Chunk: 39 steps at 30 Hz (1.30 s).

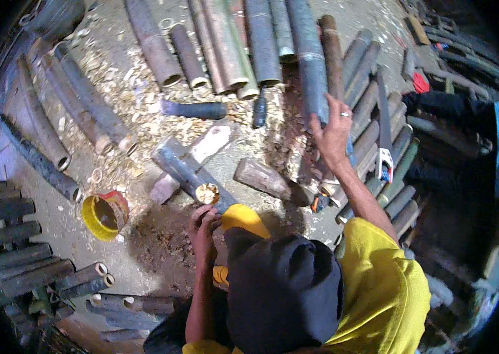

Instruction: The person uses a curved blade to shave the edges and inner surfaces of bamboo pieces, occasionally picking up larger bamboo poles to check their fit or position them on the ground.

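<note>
My left hand (204,223), fingers curled, rests against the side of a grey-blue bamboo tube (181,165). Near its lower end the tube has a pale opening (207,193), and it leans across a whitish stone block (211,144). Stretched forward to the right, my right hand (333,131) is at the near end of a long blue-grey bamboo tube (308,59). Its thumb lies on the tube and its fingers reach around the far side, beside a brown tube (330,41). A ring shows on one finger. Part of the grip is hidden.
A handsaw (384,124) lies over stacked bamboo (367,141) at right. A short log (261,177), an orange-and-black tool (319,203) and a dark cylinder (196,110) lie among wood chips (143,118). Left are a yellow bucket (89,215) and more tubes (43,112).
</note>
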Tool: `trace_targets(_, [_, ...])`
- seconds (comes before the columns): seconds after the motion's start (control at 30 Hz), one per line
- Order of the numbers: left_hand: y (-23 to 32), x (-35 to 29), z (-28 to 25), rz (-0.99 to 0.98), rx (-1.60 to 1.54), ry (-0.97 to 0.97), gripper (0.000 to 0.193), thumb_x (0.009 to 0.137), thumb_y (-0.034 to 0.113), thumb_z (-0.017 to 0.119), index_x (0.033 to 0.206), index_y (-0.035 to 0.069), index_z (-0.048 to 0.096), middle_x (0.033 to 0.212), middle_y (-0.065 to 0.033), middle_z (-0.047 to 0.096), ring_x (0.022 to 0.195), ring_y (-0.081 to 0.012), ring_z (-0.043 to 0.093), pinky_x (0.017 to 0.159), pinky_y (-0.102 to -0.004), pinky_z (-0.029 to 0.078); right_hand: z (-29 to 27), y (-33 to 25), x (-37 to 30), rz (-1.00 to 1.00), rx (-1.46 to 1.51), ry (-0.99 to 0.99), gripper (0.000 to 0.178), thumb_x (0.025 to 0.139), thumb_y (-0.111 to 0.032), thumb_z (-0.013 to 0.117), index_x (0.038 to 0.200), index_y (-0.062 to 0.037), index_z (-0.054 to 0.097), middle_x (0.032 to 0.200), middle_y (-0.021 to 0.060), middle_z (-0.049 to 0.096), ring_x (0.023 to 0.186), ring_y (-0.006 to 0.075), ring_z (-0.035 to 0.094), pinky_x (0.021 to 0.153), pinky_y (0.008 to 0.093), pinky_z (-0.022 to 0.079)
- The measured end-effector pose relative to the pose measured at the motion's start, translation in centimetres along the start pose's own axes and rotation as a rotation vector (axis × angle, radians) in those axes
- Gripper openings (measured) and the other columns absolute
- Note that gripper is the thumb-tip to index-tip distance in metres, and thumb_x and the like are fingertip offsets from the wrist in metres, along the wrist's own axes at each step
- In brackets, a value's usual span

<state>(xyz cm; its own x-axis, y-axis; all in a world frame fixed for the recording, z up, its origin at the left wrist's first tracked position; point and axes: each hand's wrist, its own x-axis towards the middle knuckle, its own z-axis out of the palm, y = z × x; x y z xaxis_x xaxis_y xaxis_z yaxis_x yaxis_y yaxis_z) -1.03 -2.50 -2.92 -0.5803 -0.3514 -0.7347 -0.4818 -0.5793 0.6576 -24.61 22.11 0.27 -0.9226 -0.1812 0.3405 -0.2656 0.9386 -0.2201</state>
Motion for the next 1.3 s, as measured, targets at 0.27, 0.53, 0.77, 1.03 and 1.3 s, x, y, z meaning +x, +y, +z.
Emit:
trace_targets(0.27, [0.1,0.1,2.9,0.003,0.166,-0.271,0.028,0.079,0.010,0.056,0.103,-0.005,0.052,0.091,-0.0140,0.059,0.079,-0.0186,0.059,0.072,-0.0283,0.049,0.1,5.9,-8.8,0.694,0.111,-0.366,0.098,0.057,-0.027,0.071,0.136,-0.0068,0.016,0.103,0.0301,0.052,0.099,0.0452,0.050,0.087,0.0456,0.041])
trace_targets(0.53, [0.6,0.0,-0.6,-0.028,0.108,-0.345,0.024,0.080,0.004,0.054,0.102,-0.005,0.052,0.092,-0.0146,0.059,0.081,-0.0202,0.059,0.071,-0.0273,0.050,-6.0,7.3,-10.4,1.160,1.179,-0.357,0.049,0.067,-0.025,0.065,0.104,0.0042,0.051,0.081,0.0122,0.060,0.065,0.0200,0.061,0.056,0.0326,0.050])
trace_targets(0.77, [4.1,-0.4,2.3,0.096,0.202,-0.451,0.027,0.083,0.015,0.055,0.104,-0.001,0.053,0.095,-0.0127,0.059,0.081,-0.0169,0.057,0.074,-0.0288,0.048,-12.4,-1.0,-12.9,0.568,0.649,-0.166,0.081,0.061,-0.030,0.075,0.124,0.0067,0.038,0.112,0.0202,0.053,0.100,0.0263,0.054,0.087,0.0341,0.042])
trace_targets(1.03, [16.4,0.7,13.0,0.523,-0.040,-0.548,0.059,0.072,0.021,0.067,0.121,-0.002,0.042,0.103,-0.0109,0.057,0.090,-0.0183,0.055,0.074,-0.0303,0.045,-7.1,-11.5,-11.8,0.007,0.827,-0.236,0.092,0.062,-0.027,0.075,0.134,0.0003,0.024,0.124,0.0263,0.042,0.115,0.0370,0.043,0.096,0.0412,0.034])
trace_targets(1.3, [20.0,1.0,4.3,0.606,-0.280,-0.574,0.038,0.073,0.016,0.066,0.104,-0.002,0.053,0.089,-0.0147,0.062,0.085,-0.0238,0.061,0.084,-0.0346,0.047,-0.9,-13.0,-10.1,-0.005,1.212,-1.119,0.079,0.054,-0.017,0.077,0.122,-0.0011,0.040,0.107,0.0162,0.058,0.105,0.0243,0.052,0.091,0.0377,0.039])
